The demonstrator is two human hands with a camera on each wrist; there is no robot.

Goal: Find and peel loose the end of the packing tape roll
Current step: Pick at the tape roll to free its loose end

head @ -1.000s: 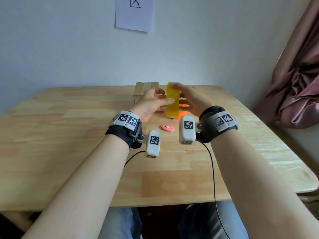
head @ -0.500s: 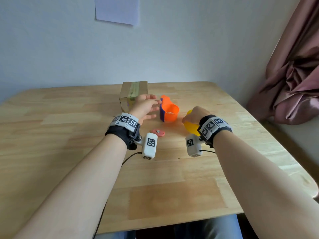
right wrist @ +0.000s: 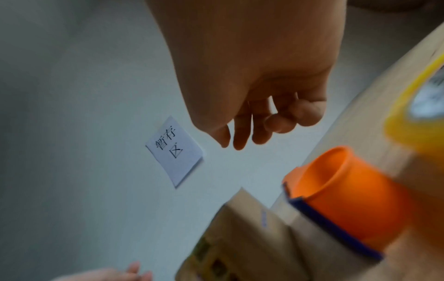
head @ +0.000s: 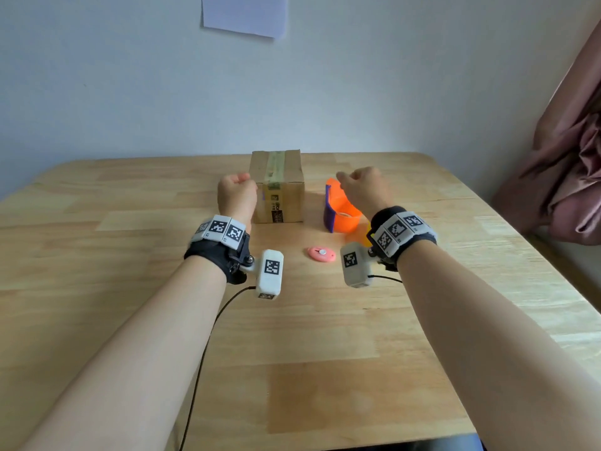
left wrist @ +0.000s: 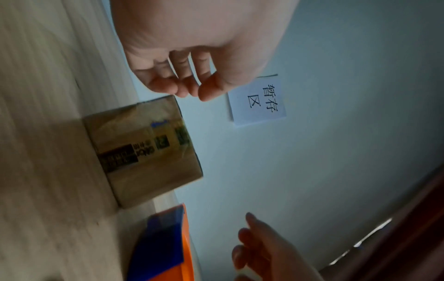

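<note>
— What's nearest us?
— A pink oval on the table, in front of the box and a little to its right. It looks harmless there.
— And the roll?
— The roll sits on the table, right of the box and nearer us than it, tucked below the right wrist. Nobody holds it. From above, only a yellow sliver shows.
— So where's the trouble?
— The right hand hangs over the orange dispenser, which stands just right of the box. It isn't over the roll. Its fingers are slack with nothing in them. If it drops straight down it takes the wrong thing, I reckon.
— The left?
— The left hand hovers just left of the box, fingers loosely curled toward the thumb, empty. It's well apart from the roll, with the dispenser in between. Reaching across, it could knock the dispenser over.
— And once they have the roll?
— I can't see the tape's end; the wrist view is blurred. On a glossy roll the end is likely hard to find. A careless nail could split off a strip instead of lifting the full width.
— Anything farther?
— Only a paper on the wall behind the box.
</note>
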